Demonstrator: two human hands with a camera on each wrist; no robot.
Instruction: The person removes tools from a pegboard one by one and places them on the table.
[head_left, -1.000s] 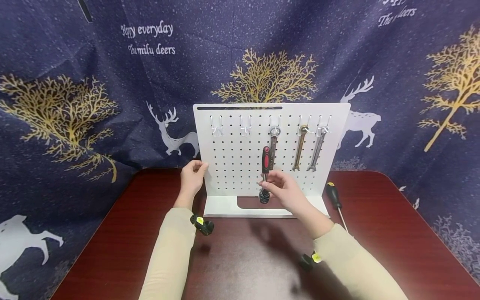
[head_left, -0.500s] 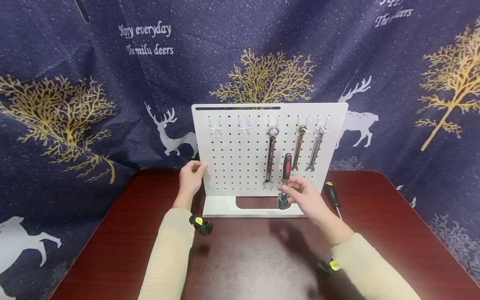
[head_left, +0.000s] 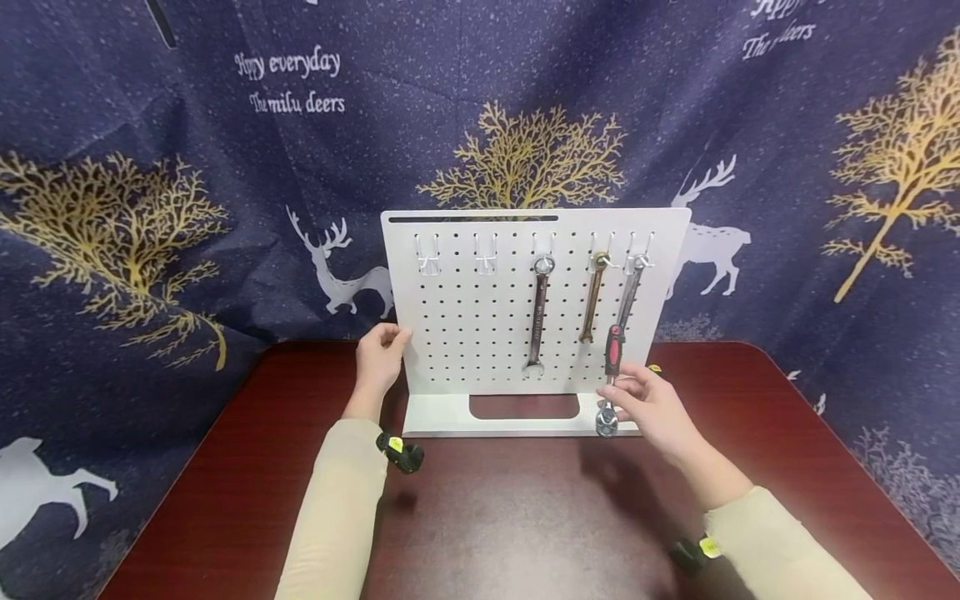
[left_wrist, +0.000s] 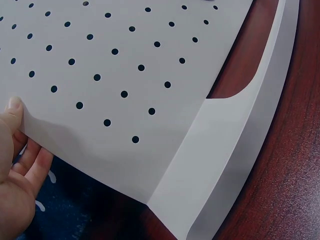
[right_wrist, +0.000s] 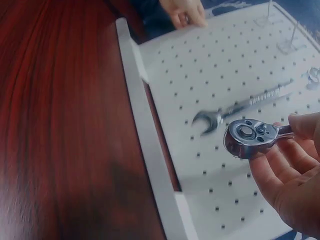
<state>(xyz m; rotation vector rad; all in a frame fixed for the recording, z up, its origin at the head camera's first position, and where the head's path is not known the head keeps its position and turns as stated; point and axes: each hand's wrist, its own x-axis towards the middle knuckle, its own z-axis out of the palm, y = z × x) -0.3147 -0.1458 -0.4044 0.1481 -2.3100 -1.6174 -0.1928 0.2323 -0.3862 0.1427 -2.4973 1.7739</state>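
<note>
My right hand pinches a ratchet wrench by its metal shank, in front of the lower right of a white pegboard. The black and red handle points up and the round chrome head points down. With thumb and fingers, my left hand grips the pegboard's left edge, the thumb on the front face. From the board's hooks hang a long combination wrench, a brassy one and a silver one, the last partly hidden by the ratchet handle.
Two clear hooks, one on the far left and one beside it, bear no tools. A screwdriver behind my right hand is mostly hidden. The board stands on a dark red table, before a blue patterned cloth.
My right hand has carried the ratchet wrench to the right and slightly down, from in front of the long wrench to the silver one. My left hand keeps its grip on the board's edge.
</note>
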